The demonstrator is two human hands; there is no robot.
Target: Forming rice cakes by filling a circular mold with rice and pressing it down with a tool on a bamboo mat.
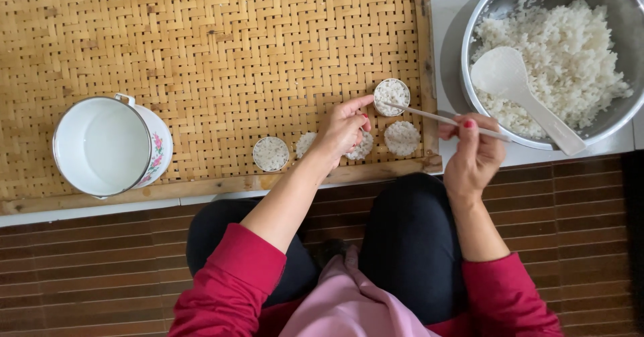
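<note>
The left hand point(345, 126) is pinching a rice-filled ring mould point(392, 97) on the woven tray point(201, 48); the right hand point(473, 152) is gripping a thin stick point(443, 118) (tip resting on the mould).

White enamel pot point(102, 146) with pink floral print stands at left on the woven bamboo tray point(201, 48). Steel bowl point(607, 132) of cooked rice point(570, 55) at far right (white paddle point(520, 89) resting inside). Brown slatted floor point(100, 270) lies nearest.

My tray point(201, 42) is rough woven bamboo, matt; the bowl point(483, 15) is shiny metal. The mug point(107, 146) looks glossy enamel; the paddle point(516, 85) smooth white plastic.
</note>
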